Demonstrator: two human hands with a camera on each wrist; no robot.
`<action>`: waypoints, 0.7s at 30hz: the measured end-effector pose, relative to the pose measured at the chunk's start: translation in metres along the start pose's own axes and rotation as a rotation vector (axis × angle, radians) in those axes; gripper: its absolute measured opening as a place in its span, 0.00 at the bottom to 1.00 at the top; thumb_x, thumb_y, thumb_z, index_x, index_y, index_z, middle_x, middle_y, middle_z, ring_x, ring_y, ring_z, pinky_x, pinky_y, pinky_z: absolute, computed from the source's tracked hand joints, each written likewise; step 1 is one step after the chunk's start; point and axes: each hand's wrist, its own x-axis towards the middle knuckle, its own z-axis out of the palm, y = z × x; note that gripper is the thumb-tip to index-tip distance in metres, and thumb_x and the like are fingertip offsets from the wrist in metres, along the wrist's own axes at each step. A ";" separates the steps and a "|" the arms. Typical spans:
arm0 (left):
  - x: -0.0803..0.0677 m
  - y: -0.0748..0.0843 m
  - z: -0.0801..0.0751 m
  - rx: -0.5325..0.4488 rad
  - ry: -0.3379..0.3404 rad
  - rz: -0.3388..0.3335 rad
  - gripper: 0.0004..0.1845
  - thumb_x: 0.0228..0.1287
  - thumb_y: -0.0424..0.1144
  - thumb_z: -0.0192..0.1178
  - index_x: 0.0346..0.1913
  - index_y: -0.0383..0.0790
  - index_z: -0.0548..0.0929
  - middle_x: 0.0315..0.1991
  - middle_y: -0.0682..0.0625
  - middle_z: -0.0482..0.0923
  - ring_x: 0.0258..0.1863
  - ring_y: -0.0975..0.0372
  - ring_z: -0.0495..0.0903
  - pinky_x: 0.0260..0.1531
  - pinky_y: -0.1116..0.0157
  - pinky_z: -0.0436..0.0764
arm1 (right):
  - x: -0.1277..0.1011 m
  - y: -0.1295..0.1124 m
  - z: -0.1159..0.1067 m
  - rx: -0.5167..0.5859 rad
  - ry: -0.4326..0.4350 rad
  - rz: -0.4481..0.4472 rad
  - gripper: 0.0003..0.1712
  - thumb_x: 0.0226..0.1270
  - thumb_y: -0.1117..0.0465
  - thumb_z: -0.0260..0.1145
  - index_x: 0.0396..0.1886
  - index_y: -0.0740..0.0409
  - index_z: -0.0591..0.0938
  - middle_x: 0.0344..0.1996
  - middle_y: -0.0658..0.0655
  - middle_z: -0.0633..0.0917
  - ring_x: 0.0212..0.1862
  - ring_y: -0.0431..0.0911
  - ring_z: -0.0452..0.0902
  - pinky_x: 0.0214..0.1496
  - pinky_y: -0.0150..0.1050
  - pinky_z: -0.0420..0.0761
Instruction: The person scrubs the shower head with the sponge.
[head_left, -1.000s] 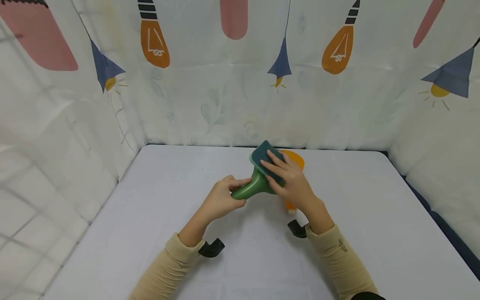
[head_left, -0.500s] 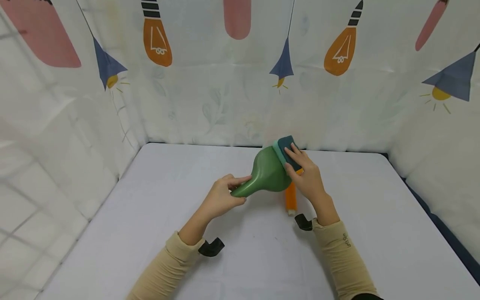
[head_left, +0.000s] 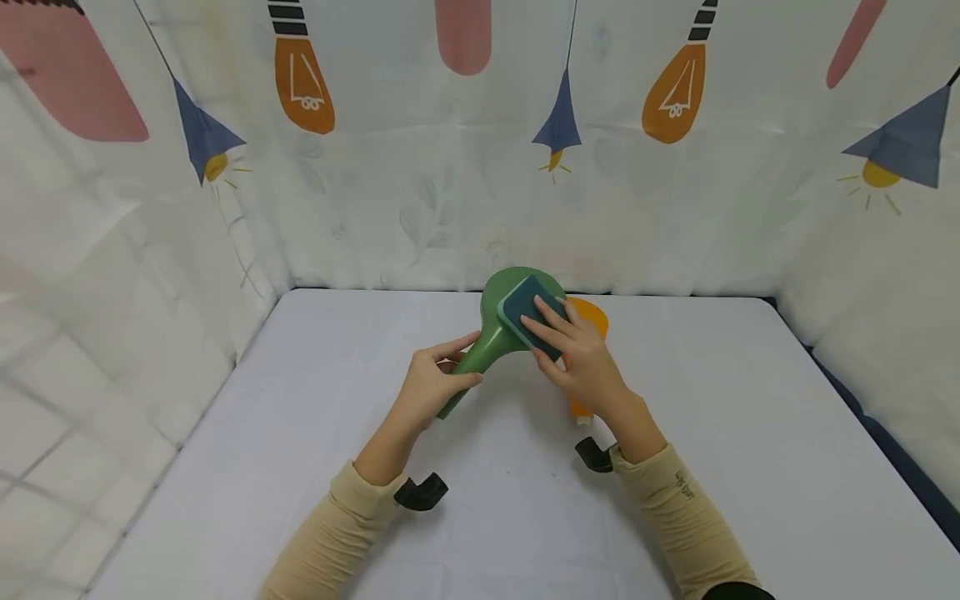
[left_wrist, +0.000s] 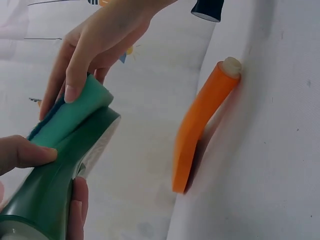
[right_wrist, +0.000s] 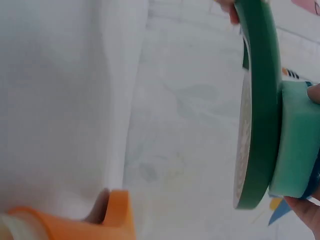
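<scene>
A green hand shower head (head_left: 495, 287) is held up over the far part of the table, its smooth back toward the head camera. My left hand (head_left: 429, 379) grips its handle, thumb on one side and fingers on the other. My right hand (head_left: 591, 367) holds a sponge (head_left: 527, 302), teal foam with a dark blue scouring layer, against the back. In the right wrist view the sponge's foam side (right_wrist: 300, 140) lies flat against the green back, and the pale textured face points away. In the left wrist view my right fingers curl over the sponge (left_wrist: 82, 107).
An orange hand shower head (left_wrist: 194, 127) with a whitish handle end lies on the white-covered table (head_left: 480, 533), partly behind my right hand in the head view. White printed cloth (head_left: 450, 208) hangs behind and at both sides. Dark wrist mounts (head_left: 422, 492) sit at both cuffs.
The sponge has gone from the shower head's lower part to its right edge, then back left onto its middle. My left hand has shifted slightly left, turning the head up and away.
</scene>
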 end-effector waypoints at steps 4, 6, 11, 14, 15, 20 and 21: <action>0.002 -0.001 0.000 -0.029 0.027 -0.024 0.33 0.56 0.26 0.71 0.67 0.43 0.81 0.49 0.39 0.77 0.43 0.54 0.84 0.40 0.60 0.82 | 0.002 -0.002 0.004 -0.003 -0.005 -0.139 0.28 0.56 0.71 0.76 0.60 0.62 0.85 0.65 0.67 0.78 0.67 0.74 0.68 0.64 0.68 0.70; 0.003 -0.002 0.000 -0.042 0.022 -0.021 0.33 0.57 0.26 0.70 0.68 0.43 0.81 0.50 0.38 0.77 0.43 0.54 0.84 0.40 0.60 0.82 | 0.001 0.001 0.002 0.008 -0.013 -0.142 0.28 0.56 0.71 0.75 0.60 0.62 0.85 0.66 0.67 0.77 0.67 0.74 0.67 0.64 0.68 0.71; 0.002 -0.001 0.000 -0.075 -0.006 -0.024 0.34 0.57 0.27 0.69 0.69 0.42 0.79 0.50 0.38 0.75 0.42 0.55 0.85 0.40 0.61 0.81 | -0.003 0.013 -0.009 0.003 0.021 0.016 0.28 0.60 0.72 0.75 0.62 0.63 0.83 0.68 0.66 0.76 0.69 0.75 0.64 0.65 0.69 0.68; 0.001 0.000 -0.001 -0.090 0.005 -0.040 0.34 0.56 0.28 0.69 0.69 0.43 0.79 0.49 0.39 0.76 0.41 0.56 0.86 0.40 0.61 0.81 | -0.006 0.018 -0.011 -0.013 0.053 0.096 0.28 0.63 0.72 0.73 0.64 0.63 0.82 0.69 0.66 0.74 0.69 0.76 0.63 0.66 0.72 0.64; 0.000 0.000 -0.001 -0.096 0.011 -0.046 0.34 0.56 0.28 0.69 0.69 0.44 0.79 0.48 0.39 0.76 0.40 0.56 0.86 0.40 0.60 0.81 | -0.007 0.018 -0.011 -0.021 0.063 0.102 0.28 0.63 0.71 0.72 0.65 0.63 0.82 0.69 0.66 0.74 0.69 0.77 0.62 0.66 0.73 0.64; 0.000 0.000 -0.002 -0.130 0.039 -0.067 0.34 0.56 0.29 0.69 0.69 0.45 0.79 0.48 0.40 0.77 0.40 0.56 0.84 0.41 0.59 0.80 | -0.004 0.013 0.002 -0.037 0.117 0.013 0.28 0.60 0.72 0.73 0.62 0.64 0.83 0.67 0.68 0.75 0.68 0.78 0.64 0.64 0.73 0.66; 0.000 0.000 -0.002 -0.135 0.047 -0.071 0.34 0.56 0.28 0.69 0.69 0.44 0.79 0.48 0.40 0.77 0.40 0.56 0.84 0.41 0.60 0.81 | -0.002 0.010 0.005 -0.045 0.126 -0.018 0.27 0.59 0.72 0.74 0.61 0.64 0.84 0.66 0.68 0.76 0.67 0.78 0.65 0.63 0.72 0.68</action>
